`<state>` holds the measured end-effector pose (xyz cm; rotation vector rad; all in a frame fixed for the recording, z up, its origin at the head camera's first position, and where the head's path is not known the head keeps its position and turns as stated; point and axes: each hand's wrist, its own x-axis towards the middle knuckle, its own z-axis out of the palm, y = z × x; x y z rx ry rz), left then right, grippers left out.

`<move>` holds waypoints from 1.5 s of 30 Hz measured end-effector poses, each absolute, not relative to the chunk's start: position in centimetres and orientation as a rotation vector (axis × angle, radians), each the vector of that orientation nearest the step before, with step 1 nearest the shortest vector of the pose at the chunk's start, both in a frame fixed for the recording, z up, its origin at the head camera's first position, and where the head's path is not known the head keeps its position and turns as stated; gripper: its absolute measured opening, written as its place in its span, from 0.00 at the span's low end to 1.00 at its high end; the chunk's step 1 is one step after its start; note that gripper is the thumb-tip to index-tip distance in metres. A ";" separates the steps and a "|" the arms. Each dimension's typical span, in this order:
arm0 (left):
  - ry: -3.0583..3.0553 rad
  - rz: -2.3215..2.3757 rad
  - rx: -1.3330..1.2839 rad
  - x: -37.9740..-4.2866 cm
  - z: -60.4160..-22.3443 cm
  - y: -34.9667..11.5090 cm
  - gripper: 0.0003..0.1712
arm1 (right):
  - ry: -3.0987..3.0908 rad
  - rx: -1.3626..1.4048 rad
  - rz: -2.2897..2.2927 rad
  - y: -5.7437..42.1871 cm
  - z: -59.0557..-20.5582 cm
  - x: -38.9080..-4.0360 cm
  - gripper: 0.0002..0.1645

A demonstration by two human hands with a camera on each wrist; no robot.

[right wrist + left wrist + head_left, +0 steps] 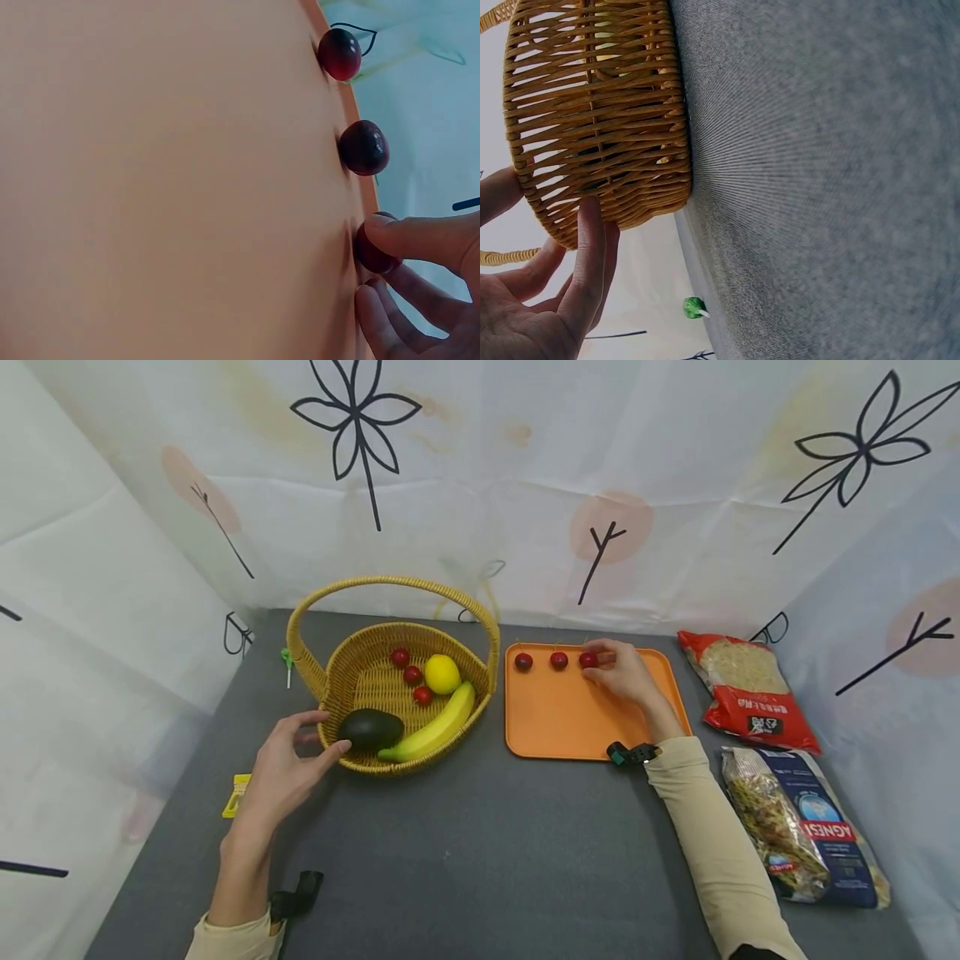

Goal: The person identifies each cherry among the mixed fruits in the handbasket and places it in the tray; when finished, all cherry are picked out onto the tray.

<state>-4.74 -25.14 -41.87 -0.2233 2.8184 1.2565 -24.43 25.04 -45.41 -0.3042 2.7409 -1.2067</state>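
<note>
My right hand (621,672) pinches a dark red cherry (377,251) at the far edge of the orange tray (555,718), thumb on one side and fingers on the other. Two more cherries (558,661) sit in line to its left along that edge. At the near left of the wicker basket (360,695), my left hand (288,768) holds the rim, with fingers (591,262) against the outer wall and the thumb at the rim. Inside lie an avocado (370,730) close to the thumb, a banana (438,727), a yellow lemon-like fruit (442,674) and three cherries (412,675).
The basket's tall handle (390,581) arches over it. Right of the tray lie a red food bag (750,689) and a blue Agnesi pasta bag (806,827). A yellow object (236,795) and a small green-topped item (288,664) are on the left. Patterned cloth (525,485) encloses the grey table (480,860).
</note>
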 end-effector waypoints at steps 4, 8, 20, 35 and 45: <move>2.820 1.257 -0.223 -4.7 -41.8 -25.1 0.39 | 2.731 -0.303 -1.240 25.2 -45.0 -24.1 0.28; 2.823 1.257 -0.223 -4.8 -41.8 -25.0 0.39 | 2.733 -0.286 -1.289 25.3 -44.1 -23.3 0.26; 2.840 1.237 -0.220 -4.8 -41.8 -25.1 0.39 | 2.602 -0.437 -1.561 23.2 -40.0 -19.0 0.26; 2.829 1.267 -0.223 -4.8 -42.0 -25.0 0.39 | 2.364 -0.850 -1.791 17.2 -36.1 -13.5 0.22; 2.830 1.258 -0.217 -4.7 -41.9 -25.1 0.39 | 2.179 -0.964 -1.719 10.7 -36.2 -13.8 0.20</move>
